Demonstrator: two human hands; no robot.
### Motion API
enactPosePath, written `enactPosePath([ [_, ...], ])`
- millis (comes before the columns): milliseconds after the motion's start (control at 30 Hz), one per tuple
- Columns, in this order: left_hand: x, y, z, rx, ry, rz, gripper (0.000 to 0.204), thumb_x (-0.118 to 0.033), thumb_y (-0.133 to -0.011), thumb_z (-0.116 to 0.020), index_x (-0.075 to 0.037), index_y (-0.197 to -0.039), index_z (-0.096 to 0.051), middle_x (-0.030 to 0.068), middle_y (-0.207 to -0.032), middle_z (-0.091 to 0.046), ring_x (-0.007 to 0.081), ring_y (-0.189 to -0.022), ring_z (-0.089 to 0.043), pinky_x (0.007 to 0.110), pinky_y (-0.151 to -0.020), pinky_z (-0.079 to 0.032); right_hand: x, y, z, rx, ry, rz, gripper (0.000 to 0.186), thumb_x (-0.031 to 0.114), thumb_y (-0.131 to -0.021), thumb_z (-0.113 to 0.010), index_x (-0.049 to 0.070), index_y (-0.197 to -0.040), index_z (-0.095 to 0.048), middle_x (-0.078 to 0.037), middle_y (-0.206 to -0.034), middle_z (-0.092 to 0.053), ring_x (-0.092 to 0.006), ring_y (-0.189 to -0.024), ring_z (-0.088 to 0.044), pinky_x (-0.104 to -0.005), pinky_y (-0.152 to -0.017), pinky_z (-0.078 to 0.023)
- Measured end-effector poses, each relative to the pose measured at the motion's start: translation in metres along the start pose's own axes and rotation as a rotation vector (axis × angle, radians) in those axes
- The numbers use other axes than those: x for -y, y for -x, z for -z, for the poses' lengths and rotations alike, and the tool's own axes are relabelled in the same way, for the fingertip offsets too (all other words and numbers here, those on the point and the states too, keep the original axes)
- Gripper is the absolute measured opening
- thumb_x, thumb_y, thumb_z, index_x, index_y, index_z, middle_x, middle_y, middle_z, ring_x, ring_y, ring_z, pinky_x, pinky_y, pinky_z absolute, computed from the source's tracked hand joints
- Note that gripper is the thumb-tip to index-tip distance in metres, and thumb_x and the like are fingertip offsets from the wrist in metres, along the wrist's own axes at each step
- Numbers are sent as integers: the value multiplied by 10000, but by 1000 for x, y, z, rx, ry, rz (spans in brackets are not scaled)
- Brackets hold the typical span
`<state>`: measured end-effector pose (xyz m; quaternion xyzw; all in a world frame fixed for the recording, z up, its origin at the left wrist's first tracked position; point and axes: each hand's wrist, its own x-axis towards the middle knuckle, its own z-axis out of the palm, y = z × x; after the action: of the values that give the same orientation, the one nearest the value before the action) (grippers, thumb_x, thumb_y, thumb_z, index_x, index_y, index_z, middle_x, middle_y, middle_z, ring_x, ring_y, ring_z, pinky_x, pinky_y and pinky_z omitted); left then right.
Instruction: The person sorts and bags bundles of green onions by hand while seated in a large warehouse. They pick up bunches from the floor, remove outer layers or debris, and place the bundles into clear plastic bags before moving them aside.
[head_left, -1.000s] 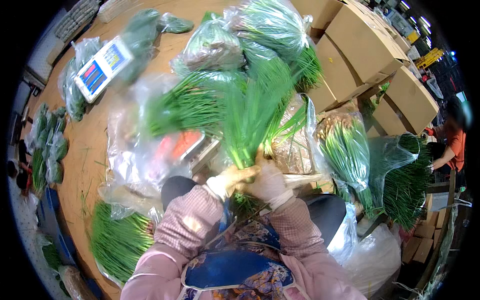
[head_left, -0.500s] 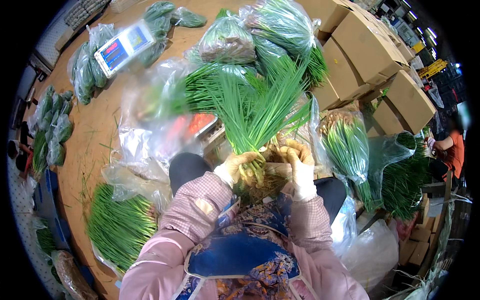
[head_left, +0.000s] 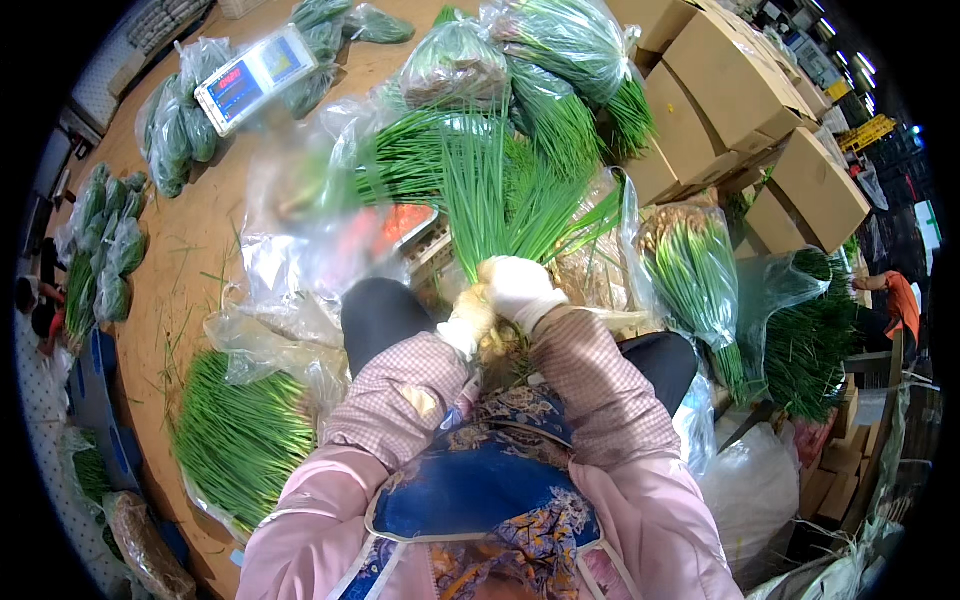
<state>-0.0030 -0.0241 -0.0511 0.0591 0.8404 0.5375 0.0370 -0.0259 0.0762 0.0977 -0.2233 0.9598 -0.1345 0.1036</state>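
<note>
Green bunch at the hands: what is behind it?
Beyond the green bunch lie more green leaves and bagged greens. What lies directly behind its leaves, the left hand and the right hand is covered.

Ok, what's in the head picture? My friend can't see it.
A person's gloved left hand and right hand meet at the base of a bunch of green onions. Beyond lie plastic bags of greens, brown boxes at right.

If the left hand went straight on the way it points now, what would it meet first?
Most likely the right hand, just up and right of the left hand, near the lower end of the green stalks; whether the hands touch is unclear.
</note>
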Motion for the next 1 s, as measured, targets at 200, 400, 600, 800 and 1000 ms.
enactPosePath([
  [200,-69,11,43,315,780,520,281,-105,-769,-671,30,-1000,-583,135,-814,-656,177,-583,-607,266,-444,-481,-67,60,48,-408,-1562,-305,204,230,-816,-613,45,-896,-589,-13,-701,-564,-110,-595,-500,-266,-569,-455],
  [400,-84,15,43,234,1012,472,273,-26,-770,-650,48,-1016,-559,149,-853,-644,200,-650,-620,267,-499,-511,-76,73,11,185,-935,-513,397,334,-827,-595,-47,-937,-628,-109,-775,-662,-185,-721,-625,-307,-685,-495],
  [600,-76,14,32,172,1033,484,332,13,-739,-661,43,-1055,-563,133,-889,-640,225,-731,-630,320,-643,-529,-56,26,-20,-286,-1180,-513,359,327,-815,-629,-30,-798,-607,-87,-677,-622,-156,-536,-556,-274,-523,-455],
  [800,-76,14,38,236,1317,530,283,-111,-790,-620,24,-1032,-565,119,-866,-631,223,-700,-611,330,-605,-513,-14,49,-1,-542,-847,-395,260,244,-850,-579,60,-671,-618,-95,-634,-611,-145,-571,-578,-302,-564,-468],
  [1000,-76,7,40,485,1471,485,444,-207,-815,-595,8,-1188,-485,138,-888,-611,289,-757,-609,402,-624,-529,-87,81,9,-863,-1959,-464,314,366,-878,-546,56,-928,-539,-75,-896,-606,-160,-811,-545,-339,-787,-433],
])
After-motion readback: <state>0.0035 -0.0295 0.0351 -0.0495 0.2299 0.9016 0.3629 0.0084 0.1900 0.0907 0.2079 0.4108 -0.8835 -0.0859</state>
